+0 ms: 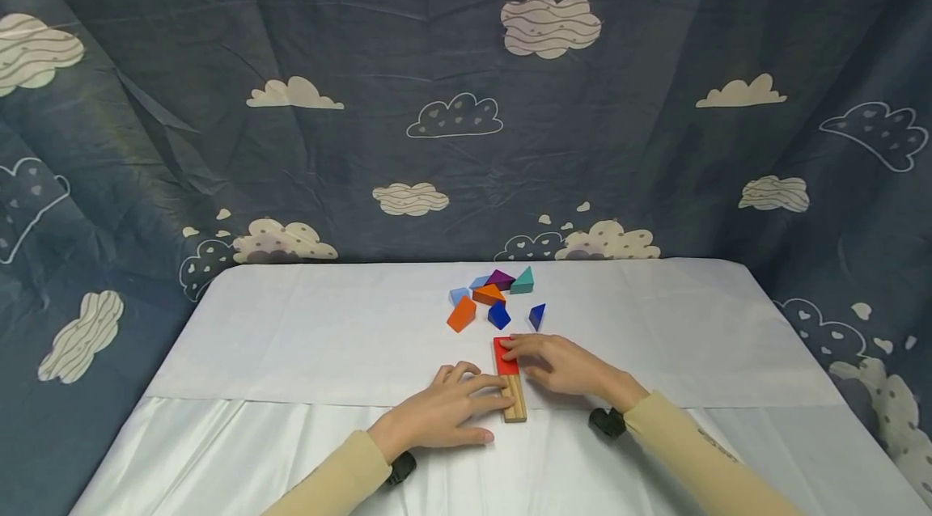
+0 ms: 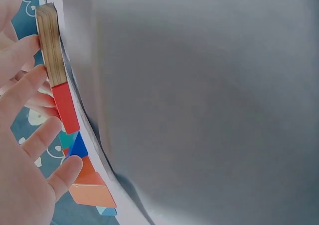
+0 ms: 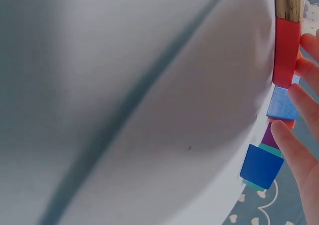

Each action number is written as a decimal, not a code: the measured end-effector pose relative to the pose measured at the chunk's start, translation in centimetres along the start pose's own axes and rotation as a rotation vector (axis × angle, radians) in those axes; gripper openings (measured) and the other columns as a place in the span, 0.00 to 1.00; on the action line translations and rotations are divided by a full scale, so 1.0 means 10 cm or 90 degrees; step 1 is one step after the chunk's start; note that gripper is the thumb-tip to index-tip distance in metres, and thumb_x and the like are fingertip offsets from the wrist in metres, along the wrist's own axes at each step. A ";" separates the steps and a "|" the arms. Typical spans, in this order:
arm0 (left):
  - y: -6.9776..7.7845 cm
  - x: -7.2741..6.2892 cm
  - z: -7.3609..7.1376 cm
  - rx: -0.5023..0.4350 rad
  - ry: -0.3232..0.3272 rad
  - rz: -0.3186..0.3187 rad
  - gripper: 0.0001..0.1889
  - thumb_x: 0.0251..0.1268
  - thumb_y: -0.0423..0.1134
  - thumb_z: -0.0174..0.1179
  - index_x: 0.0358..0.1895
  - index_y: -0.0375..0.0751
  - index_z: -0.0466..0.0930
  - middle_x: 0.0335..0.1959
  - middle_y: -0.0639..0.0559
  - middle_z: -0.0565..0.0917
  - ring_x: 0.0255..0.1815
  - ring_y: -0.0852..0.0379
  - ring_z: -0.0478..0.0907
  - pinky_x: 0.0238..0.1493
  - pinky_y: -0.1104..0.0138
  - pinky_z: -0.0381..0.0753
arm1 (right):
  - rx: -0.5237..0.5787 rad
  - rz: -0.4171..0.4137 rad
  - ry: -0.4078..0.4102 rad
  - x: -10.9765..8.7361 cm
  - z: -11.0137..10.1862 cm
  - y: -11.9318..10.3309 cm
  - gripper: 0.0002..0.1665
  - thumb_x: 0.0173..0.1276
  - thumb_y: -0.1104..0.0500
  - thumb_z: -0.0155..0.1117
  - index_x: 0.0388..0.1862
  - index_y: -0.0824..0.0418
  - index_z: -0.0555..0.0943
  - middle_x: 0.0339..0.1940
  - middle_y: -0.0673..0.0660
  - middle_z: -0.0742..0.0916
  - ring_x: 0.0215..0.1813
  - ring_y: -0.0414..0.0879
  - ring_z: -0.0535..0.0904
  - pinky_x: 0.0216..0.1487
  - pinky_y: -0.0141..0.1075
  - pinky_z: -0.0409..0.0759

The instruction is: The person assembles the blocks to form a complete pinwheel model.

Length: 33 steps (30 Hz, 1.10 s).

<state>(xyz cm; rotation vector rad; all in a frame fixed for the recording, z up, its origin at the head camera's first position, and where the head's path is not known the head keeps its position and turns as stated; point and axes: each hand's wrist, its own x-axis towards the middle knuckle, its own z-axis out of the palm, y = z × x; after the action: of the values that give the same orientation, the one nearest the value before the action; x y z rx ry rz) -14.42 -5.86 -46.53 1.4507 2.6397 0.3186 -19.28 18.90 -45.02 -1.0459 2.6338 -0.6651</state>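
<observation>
A red rectangular block [image 1: 506,359] and a plain wood-coloured block [image 1: 514,399] lie end to end in a line on the white cloth. My left hand [image 1: 446,411] rests beside the wooden block from the left, its fingers spread and fingertips at the block's side. In the left wrist view, those fingers [image 2: 31,93] are loosely bent along the wooden block [image 2: 51,46] and the red block [image 2: 66,108]. From the right, my right hand [image 1: 564,362] touches the red block's far part with relaxed fingertips. The right wrist view has its fingers [image 3: 299,145] spread apart near the red block [image 3: 286,53].
Beyond the hands lies a loose group of blocks: orange [image 1: 462,314], another orange [image 1: 489,294], dark blue [image 1: 498,315], purple [image 1: 500,280], teal [image 1: 523,282] and light blue [image 1: 459,295]. A blue triangular block [image 1: 537,316] sits apart. A cloud-patterned curtain [image 1: 364,152] hangs behind the table [image 1: 291,338].
</observation>
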 end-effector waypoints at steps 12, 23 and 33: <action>0.03 -0.01 0.00 0.003 -0.003 0.013 0.28 0.70 0.59 0.48 0.71 0.59 0.65 0.71 0.59 0.62 0.64 0.54 0.59 0.60 0.52 0.60 | 0.007 -0.005 0.001 -0.07 0.01 0.00 0.22 0.63 0.67 0.60 0.57 0.61 0.81 0.65 0.55 0.77 0.68 0.54 0.67 0.63 0.55 0.63; 0.06 -0.04 -0.02 -0.003 -0.004 0.013 0.27 0.70 0.60 0.48 0.70 0.59 0.66 0.70 0.59 0.63 0.63 0.55 0.59 0.59 0.55 0.61 | 0.023 -0.010 0.007 -0.11 0.04 0.01 0.22 0.63 0.68 0.60 0.57 0.60 0.81 0.65 0.54 0.76 0.67 0.54 0.68 0.63 0.55 0.64; 0.05 -0.05 -0.02 -0.013 0.000 0.022 0.27 0.71 0.59 0.47 0.70 0.59 0.66 0.70 0.59 0.63 0.64 0.54 0.58 0.59 0.55 0.62 | 0.027 -0.013 0.007 -0.13 0.03 0.02 0.21 0.64 0.66 0.60 0.57 0.60 0.81 0.65 0.53 0.77 0.67 0.52 0.68 0.64 0.53 0.63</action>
<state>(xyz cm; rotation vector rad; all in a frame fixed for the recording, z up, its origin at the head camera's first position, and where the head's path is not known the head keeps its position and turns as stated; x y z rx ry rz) -13.77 -6.00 -46.23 1.4920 2.6050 0.3482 -18.32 19.83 -45.36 -1.0616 2.6087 -0.7302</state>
